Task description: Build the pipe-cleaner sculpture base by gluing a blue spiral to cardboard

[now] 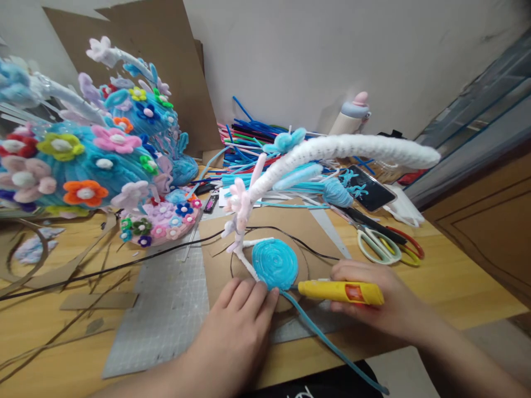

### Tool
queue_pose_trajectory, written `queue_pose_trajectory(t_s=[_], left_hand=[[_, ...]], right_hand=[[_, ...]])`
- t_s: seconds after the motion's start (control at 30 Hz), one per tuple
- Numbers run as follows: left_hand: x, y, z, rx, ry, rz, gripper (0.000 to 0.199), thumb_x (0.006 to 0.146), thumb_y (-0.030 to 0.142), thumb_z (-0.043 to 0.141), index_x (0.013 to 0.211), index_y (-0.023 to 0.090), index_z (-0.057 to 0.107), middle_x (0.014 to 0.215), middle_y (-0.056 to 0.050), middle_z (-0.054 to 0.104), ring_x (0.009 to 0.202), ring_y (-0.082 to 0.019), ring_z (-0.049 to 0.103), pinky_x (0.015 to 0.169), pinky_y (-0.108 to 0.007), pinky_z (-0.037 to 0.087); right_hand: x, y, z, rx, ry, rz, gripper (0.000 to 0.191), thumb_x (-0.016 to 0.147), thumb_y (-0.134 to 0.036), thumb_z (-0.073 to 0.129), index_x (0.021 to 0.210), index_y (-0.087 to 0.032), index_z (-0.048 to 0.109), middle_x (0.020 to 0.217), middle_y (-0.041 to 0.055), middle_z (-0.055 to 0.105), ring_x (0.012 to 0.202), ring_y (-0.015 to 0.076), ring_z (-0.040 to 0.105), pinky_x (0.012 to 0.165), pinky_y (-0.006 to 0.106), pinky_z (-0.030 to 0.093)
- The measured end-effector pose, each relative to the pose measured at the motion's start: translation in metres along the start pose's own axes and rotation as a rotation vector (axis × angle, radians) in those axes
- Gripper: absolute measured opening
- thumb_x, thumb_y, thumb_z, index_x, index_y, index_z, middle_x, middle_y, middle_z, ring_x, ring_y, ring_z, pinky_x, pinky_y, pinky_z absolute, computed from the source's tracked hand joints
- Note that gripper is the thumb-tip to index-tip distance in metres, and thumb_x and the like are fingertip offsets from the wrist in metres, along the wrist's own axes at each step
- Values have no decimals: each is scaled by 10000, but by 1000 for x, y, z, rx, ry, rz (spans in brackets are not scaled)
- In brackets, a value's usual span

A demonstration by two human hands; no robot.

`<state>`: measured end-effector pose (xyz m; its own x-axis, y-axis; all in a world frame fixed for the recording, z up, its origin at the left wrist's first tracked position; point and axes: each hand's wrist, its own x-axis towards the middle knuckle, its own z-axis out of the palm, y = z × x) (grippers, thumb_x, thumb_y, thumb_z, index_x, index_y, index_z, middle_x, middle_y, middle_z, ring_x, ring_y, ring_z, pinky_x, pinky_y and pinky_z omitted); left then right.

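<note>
A coiled blue pipe-cleaner disc (pixel 275 263) lies on a cardboard sheet (pixel 327 235), its loose blue tail (pixel 327 342) running to the lower right. My left hand (pixel 244 309) presses at the disc's lower edge, fingers together at the blue strip and the foot of a white stem. That white fuzzy stem (pixel 352 149) rises and arches right, bearing pink and blue flowers. My right hand (pixel 373 293) holds a yellow glue gun (pixel 340 292), its nozzle close to the disc's lower right edge.
Flower-covered blue pieces (pixel 83 171) stand at the left. Colored pipe cleaners (pixel 249 143) are piled at the back. Scissors (pixel 377 246), a phone (pixel 367 188) and a bottle (pixel 350 116) are at the right. A black cable (pixel 166 247) crosses the cutting mat (pixel 166 309).
</note>
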<state>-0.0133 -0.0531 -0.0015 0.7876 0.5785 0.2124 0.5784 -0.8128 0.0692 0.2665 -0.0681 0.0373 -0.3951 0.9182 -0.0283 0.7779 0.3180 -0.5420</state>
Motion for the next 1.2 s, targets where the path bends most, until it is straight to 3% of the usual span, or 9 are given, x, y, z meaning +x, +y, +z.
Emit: queue_pose_trajectory(t_s=[0.23, 1.2], left_hand=[[0, 1, 0, -10, 9, -4, 380, 906, 163, 461, 1279, 150, 533, 1108, -89, 604, 991, -265, 513, 893, -414, 390], [-1, 0, 2, -13, 18, -4, 379, 909, 175, 477, 1284, 156, 529, 1111, -87, 605, 995, -267, 515, 888, -416, 392]], right_hand=[[-1, 4, -2, -68, 34, 58, 337, 832, -464, 622, 662, -209, 482, 649, -19, 514, 571, 125, 497, 530, 267, 332], [3, 30, -10, -208, 198, 131, 358, 805, -539, 607, 646, -232, 514, 597, -12, 537, 512, 151, 504, 477, 275, 345]])
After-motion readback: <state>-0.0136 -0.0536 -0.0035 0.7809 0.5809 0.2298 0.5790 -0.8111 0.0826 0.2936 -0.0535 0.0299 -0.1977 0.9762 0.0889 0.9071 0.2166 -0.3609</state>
